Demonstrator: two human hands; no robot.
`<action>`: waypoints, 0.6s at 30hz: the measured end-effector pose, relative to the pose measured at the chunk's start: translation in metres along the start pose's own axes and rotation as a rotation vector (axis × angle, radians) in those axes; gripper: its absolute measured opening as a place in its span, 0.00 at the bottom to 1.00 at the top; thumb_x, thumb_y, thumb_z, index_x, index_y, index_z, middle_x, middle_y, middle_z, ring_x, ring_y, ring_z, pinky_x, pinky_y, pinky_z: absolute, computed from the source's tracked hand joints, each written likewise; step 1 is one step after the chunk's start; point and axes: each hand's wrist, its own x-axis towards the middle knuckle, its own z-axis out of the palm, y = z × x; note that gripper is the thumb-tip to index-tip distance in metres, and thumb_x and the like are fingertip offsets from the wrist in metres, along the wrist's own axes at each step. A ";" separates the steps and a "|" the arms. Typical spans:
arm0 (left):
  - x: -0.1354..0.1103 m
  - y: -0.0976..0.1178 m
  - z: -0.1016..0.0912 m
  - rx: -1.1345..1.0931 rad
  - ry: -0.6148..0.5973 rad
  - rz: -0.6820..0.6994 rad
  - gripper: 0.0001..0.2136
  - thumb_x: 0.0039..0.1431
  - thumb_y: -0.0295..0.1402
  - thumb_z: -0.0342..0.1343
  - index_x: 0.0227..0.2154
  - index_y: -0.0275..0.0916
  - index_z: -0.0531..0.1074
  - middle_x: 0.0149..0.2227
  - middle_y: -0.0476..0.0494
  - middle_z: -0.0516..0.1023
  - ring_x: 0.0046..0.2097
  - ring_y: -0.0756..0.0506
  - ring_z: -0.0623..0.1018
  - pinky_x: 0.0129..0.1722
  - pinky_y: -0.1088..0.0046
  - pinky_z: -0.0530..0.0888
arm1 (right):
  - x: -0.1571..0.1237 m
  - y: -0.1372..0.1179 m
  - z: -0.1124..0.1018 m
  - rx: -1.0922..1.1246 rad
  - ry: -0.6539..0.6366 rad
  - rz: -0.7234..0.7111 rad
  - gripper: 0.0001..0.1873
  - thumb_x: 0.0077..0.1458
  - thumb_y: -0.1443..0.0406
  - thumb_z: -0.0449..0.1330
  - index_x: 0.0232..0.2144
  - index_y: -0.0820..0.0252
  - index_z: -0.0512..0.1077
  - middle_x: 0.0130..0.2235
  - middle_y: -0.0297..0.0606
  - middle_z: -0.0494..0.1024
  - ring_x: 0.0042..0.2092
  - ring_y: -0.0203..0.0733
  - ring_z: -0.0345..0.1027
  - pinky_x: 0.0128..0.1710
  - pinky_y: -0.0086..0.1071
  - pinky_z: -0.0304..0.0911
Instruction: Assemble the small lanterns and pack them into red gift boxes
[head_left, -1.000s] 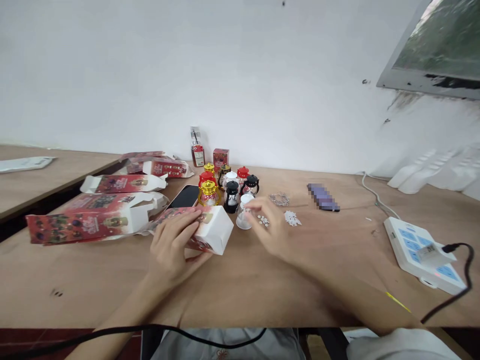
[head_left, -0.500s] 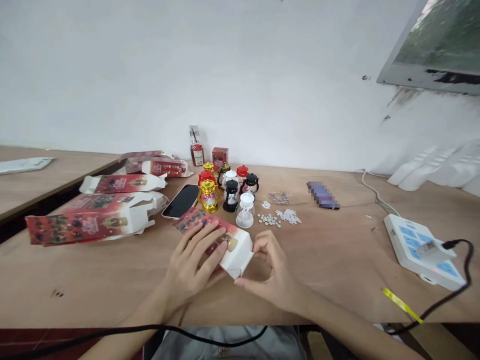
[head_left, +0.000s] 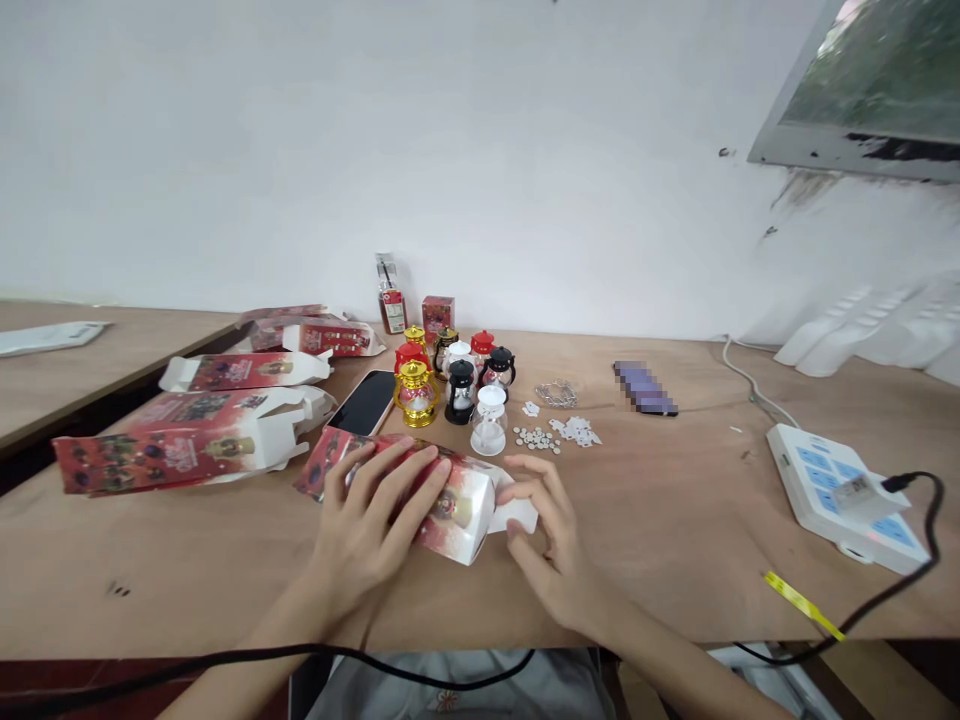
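- No word or number can be read with certainty.
- On the left box (head_left: 217, 447): pale letters on red, too blurred to read.
- On the held box (head_left: 456, 508): print, partly under the fingers (head_left: 417, 508); no word is clear.
- On the bottle (head_left: 393, 312): a red and white label, its lines too tiny.
- On the plug (head_left: 862, 498): grey print, unreadable.
- On the yellow strip (head_left: 799, 602): small marks, unclear.

From here I have my left hand (head_left: 371, 525) palm-down, fingers slightly fanned, and my right hand (head_left: 559, 560) half-curled, thumb below its bent fingers.

A pale wall (head_left: 555, 170) stands behind wooden tables (head_left: 697, 510).
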 end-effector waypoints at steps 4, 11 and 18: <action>0.006 0.011 -0.004 0.122 0.000 0.066 0.14 0.62 0.26 0.49 0.48 0.40 0.71 0.44 0.41 0.80 0.49 0.40 0.74 0.46 0.60 0.64 | -0.001 -0.002 -0.002 0.104 -0.060 0.089 0.03 0.57 0.66 0.55 0.33 0.55 0.69 0.56 0.42 0.60 0.57 0.47 0.61 0.57 0.42 0.57; 0.004 0.001 -0.006 0.148 -0.023 0.073 0.14 0.59 0.24 0.50 0.47 0.40 0.72 0.45 0.40 0.79 0.47 0.41 0.76 0.45 0.62 0.64 | -0.004 -0.004 -0.007 0.437 -0.047 0.136 0.18 0.57 0.50 0.54 0.30 0.52 0.77 0.56 0.40 0.65 0.58 0.51 0.61 0.57 0.47 0.58; -0.001 -0.008 -0.040 -0.133 -0.003 -0.242 0.20 0.62 0.28 0.49 0.54 0.54 0.67 0.49 0.51 0.78 0.51 0.40 0.76 0.53 0.54 0.65 | -0.010 -0.015 -0.014 0.339 0.042 -0.076 0.14 0.59 0.53 0.53 0.34 0.45 0.78 0.62 0.32 0.58 0.64 0.52 0.52 0.61 0.53 0.52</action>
